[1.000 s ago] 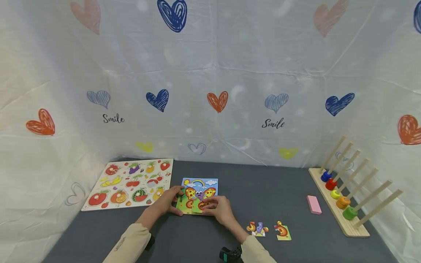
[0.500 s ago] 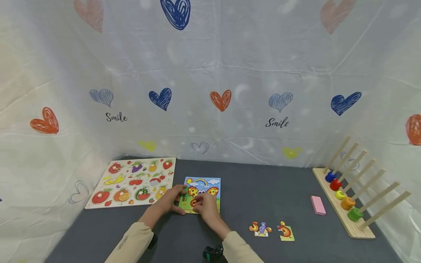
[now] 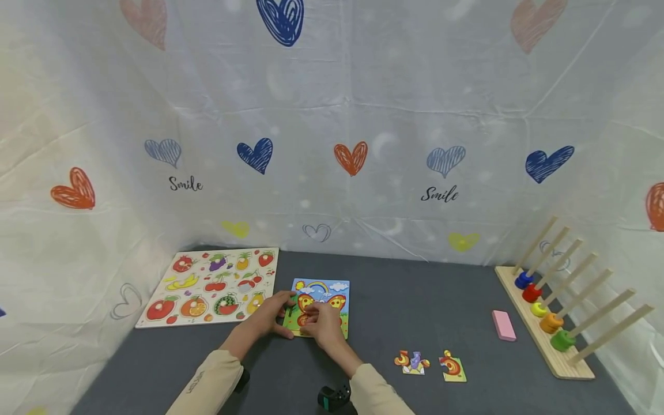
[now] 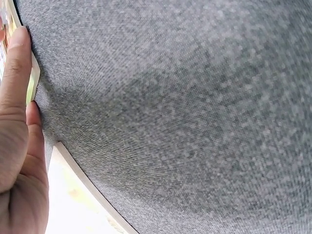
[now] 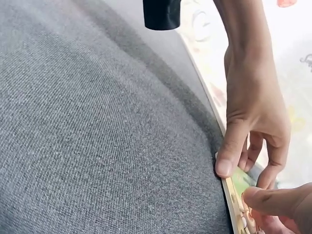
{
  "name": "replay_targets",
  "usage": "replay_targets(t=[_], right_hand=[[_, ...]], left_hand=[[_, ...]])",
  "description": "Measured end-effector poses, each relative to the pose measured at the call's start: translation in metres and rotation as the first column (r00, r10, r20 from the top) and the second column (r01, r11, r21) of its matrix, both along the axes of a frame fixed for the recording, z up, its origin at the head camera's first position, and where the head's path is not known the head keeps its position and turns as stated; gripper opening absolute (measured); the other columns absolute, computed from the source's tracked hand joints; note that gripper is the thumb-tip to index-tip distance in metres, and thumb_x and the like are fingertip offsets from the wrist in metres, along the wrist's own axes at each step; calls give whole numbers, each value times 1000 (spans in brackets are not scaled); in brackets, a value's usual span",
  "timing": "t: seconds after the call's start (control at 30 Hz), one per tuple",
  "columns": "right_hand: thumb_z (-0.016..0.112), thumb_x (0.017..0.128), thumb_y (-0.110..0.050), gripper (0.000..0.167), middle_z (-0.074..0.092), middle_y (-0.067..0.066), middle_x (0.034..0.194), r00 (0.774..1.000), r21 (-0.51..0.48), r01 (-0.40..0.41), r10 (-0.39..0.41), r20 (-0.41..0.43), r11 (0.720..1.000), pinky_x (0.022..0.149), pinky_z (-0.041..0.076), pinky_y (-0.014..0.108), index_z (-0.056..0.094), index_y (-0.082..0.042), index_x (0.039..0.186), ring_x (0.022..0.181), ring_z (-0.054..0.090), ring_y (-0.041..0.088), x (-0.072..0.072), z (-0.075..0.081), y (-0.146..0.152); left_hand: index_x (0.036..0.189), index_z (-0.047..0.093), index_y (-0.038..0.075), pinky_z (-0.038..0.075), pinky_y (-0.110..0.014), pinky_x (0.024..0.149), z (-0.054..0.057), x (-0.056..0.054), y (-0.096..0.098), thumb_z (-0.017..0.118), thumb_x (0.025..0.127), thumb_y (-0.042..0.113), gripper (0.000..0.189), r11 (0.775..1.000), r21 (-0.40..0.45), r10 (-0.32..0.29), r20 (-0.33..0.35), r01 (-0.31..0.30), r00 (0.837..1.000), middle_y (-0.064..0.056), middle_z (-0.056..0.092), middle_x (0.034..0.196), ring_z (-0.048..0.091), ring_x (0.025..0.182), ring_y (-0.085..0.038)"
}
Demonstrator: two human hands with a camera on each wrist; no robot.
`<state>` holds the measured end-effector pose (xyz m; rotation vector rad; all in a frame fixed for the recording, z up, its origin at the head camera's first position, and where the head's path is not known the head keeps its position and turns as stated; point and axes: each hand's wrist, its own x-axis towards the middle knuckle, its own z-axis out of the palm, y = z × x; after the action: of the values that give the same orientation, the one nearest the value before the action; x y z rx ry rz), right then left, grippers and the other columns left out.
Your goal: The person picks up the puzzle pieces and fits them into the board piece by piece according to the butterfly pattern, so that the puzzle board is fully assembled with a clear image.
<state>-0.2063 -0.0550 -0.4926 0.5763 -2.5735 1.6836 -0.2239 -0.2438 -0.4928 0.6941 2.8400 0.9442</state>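
Observation:
A small butterfly jigsaw board (image 3: 339,288) with a rainbow and blue sky lies on the dark table in the head view. My left hand (image 3: 267,318) grips its left side, thumb at the near left corner and fingers along the upper left edge. Over the board's lower middle, my right hand (image 3: 327,329) pinches a jigsaw piece (image 3: 303,319) against the lower left of the picture; its fingers hide most of it. The right wrist view has the right thumb (image 5: 261,197) close by the left hand. Two loose jigsaw pieces, one purple and orange (image 3: 413,364), one with orange rings (image 3: 453,368), lie to the right.
A fruit peg puzzle board (image 3: 207,288) lies at the back left, its near right corner beside my left hand. A pink block (image 3: 504,325) and a wooden peg stand (image 3: 544,328) with coloured rings are at the right. A heart-printed curtain (image 3: 337,202) hangs behind the table.
My right hand has carried the jigsaw piece leftward over the board to its lower left and has hardly moved in the last half second. My left hand keeps its grip. The view has shifted slightly.

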Motion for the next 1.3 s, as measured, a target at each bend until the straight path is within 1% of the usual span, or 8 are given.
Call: replay_targets(t=[0.2,0.33,0.53,0.7,0.83,0.93,1.13,1.3], right_hand=[[78,68,13,31,69,21,88,1000,-44,25,-25,3,999,61,54,26,67,13,97,73,69,28,2,-1,2],[77,71,13,26,69,20,84,999,-126,27,-23,37,992,63,55,28,67,12,95,74,69,30,2,-5,1],[73,73,16,21,68,21,84,997,-201,-7,21,68,979,65,55,26,66,13,92,77,69,32,2,-11,0],[67,85,6,15,66,23,94,995,-230,-57,74,65,972,71,55,29,66,11,99,87,68,36,2,-13,11],[60,91,4,17,64,27,103,987,-272,-100,130,94,957,74,54,36,64,12,105,92,65,41,2,-13,28],[58,93,3,19,64,29,105,976,-304,-113,163,145,946,76,54,39,63,13,108,93,64,42,4,-13,48],[61,94,-5,23,65,25,106,949,-328,-100,189,253,939,78,54,31,63,10,110,94,66,31,16,-11,94],[63,92,-5,26,64,28,107,942,-327,-88,185,280,941,80,53,29,61,13,112,95,67,25,25,-12,135]], left_hand=[[114,58,-4,47,-34,79,-1,-1,3,90,64,19,64,1000,12,-12,-11,12,1000,-23,48,134,52,86,-20],[111,59,-3,48,-36,79,0,-1,4,90,64,19,60,1000,11,-17,-19,17,1000,-24,48,134,53,87,-21],[109,58,-3,48,-34,77,2,-1,6,90,64,18,59,1000,15,-27,-28,28,999,-25,47,134,53,86,-22],[111,58,-3,47,-34,77,3,0,5,89,65,20,60,999,13,-29,-5,30,1000,-25,46,135,52,86,-22],[112,58,0,47,-34,79,4,0,1,87,68,24,58,1000,6,-31,30,31,999,-23,45,138,52,89,-21],[112,58,0,46,-34,78,5,0,-3,84,73,23,52,999,16,-50,42,50,998,-23,44,139,51,89,-20],[111,57,-4,43,-31,74,8,0,-8,73,85,15,37,991,26,-128,7,128,992,-30,42,137,49,83,-18],[111,57,-3,42,-31,75,8,1,-6,72,85,15,34,994,17,-110,25,109,994,-28,43,137,49,85,-18]])
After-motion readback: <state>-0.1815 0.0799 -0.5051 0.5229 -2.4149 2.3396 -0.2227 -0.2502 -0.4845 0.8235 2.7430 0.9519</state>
